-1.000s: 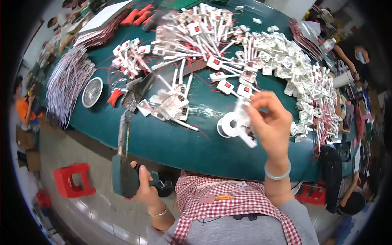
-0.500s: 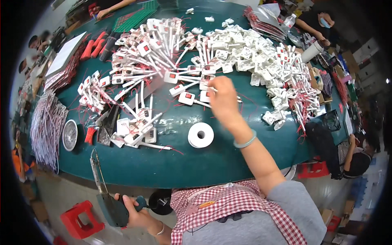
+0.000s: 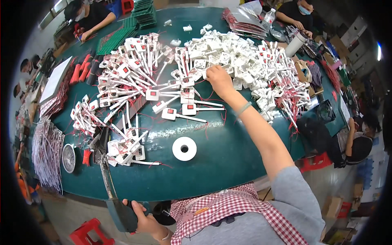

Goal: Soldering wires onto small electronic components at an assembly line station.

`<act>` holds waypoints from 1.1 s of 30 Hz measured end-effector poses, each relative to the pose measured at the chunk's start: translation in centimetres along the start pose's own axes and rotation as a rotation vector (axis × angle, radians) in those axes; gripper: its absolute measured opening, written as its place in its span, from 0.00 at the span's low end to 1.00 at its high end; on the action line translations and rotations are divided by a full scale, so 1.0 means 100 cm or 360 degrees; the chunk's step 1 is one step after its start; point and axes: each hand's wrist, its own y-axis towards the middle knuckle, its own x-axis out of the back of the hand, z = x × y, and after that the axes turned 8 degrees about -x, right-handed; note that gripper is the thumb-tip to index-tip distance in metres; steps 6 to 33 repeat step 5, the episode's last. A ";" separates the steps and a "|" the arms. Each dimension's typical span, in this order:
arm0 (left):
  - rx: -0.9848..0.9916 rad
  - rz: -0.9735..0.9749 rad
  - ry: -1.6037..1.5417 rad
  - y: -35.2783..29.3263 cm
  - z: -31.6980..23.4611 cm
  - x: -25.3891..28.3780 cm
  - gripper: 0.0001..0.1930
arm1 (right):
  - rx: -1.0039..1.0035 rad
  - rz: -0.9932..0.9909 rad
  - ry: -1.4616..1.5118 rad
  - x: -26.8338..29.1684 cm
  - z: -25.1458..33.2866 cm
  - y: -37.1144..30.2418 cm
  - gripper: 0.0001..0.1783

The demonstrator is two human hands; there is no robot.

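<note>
My left hand [image 3: 146,222] grips a dark green soldering gun [image 3: 121,214] at the near left edge. Its long metal barrel reaches over the table, with the tip by a dark, dirty metal piece. Out over the table, my right hand [image 3: 221,83] has its fingers bent and pressed together at the front edge of a pile of white plastic housings [image 3: 220,49]. Whatever lies between those fingertips is hidden. Left of that hand sit white housings with red switches [image 3: 189,109], each with a white cable and thin red wires. A white roll [image 3: 184,148] stands nearer me.
Bundled white cables [image 3: 48,157] and a metal bowl [image 3: 69,158] lie at left. Several finished-looking switch pieces [image 3: 128,147] are heaped near the bowl. A white bottle [image 3: 295,44] stands at far right. Other people [image 3: 96,18] sit around the table; red stools [image 3: 92,232] are on the floor.
My right hand has moved away from the row of red-switch housings to the white housing pile. The soldering gun's tip has come over the table to the dark metal piece. The view has shifted.
</note>
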 end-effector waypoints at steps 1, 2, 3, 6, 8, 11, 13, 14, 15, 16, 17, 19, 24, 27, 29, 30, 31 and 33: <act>-0.0018 0.0054 0.0067 -0.001 0.001 0.002 0.12 | -0.0080 -0.0050 0.0177 0.004 0.001 -0.003 0.09; -0.0017 0.0050 0.0071 -0.002 0.003 0.003 0.12 | -0.0077 -0.0047 0.0180 0.009 0.002 -0.009 0.09; 0.0023 0.0034 0.0063 -0.003 0.002 0.001 0.12 | -0.0119 -0.0155 0.0380 0.019 0.007 -0.015 0.09; 0.0064 -0.0009 0.0091 -0.002 0.001 0.003 0.12 | -0.0099 -0.0233 0.0695 0.037 0.030 -0.026 0.09; 0.0064 -0.0009 0.0091 -0.002 0.001 0.003 0.12 | -0.0099 -0.0233 0.0695 0.037 0.030 -0.026 0.09; 0.0064 -0.0009 0.0091 -0.002 0.001 0.003 0.12 | -0.0099 -0.0233 0.0695 0.037 0.030 -0.026 0.09; 0.0064 -0.0009 0.0091 -0.002 0.001 0.003 0.12 | -0.0099 -0.0233 0.0695 0.037 0.030 -0.026 0.09; 0.0064 -0.0009 0.0091 -0.002 0.001 0.003 0.12 | -0.0099 -0.0233 0.0695 0.037 0.030 -0.026 0.09; 0.0064 -0.0009 0.0091 -0.002 0.001 0.003 0.12 | -0.0099 -0.0233 0.0695 0.037 0.030 -0.026 0.09; 0.0064 -0.0009 0.0091 -0.002 0.001 0.003 0.12 | -0.0099 -0.0233 0.0695 0.037 0.030 -0.026 0.09; 0.0064 -0.0009 0.0091 -0.002 0.001 0.003 0.12 | -0.0099 -0.0233 0.0695 0.037 0.030 -0.026 0.09; 0.0064 -0.0009 0.0091 -0.002 0.001 0.003 0.12 | -0.0099 -0.0233 0.0695 0.037 0.030 -0.026 0.09; 0.0064 -0.0009 0.0091 -0.002 0.001 0.003 0.12 | -0.0099 -0.0233 0.0695 0.037 0.030 -0.026 0.09; 0.0064 -0.0009 0.0091 -0.002 0.001 0.003 0.12 | -0.0099 -0.0233 0.0695 0.037 0.030 -0.026 0.09; 0.0064 -0.0009 0.0091 -0.002 0.001 0.003 0.12 | -0.0099 -0.0233 0.0695 0.037 0.030 -0.026 0.09; 0.0064 -0.0009 0.0091 -0.002 0.001 0.003 0.12 | -0.0099 -0.0233 0.0695 0.037 0.030 -0.026 0.09; 0.0064 -0.0009 0.0091 -0.002 0.001 0.003 0.12 | -0.0099 -0.0233 0.0695 0.037 0.030 -0.026 0.09; 0.0064 -0.0009 0.0091 -0.002 0.001 0.003 0.12 | -0.0099 -0.0233 0.0695 0.037 0.030 -0.026 0.09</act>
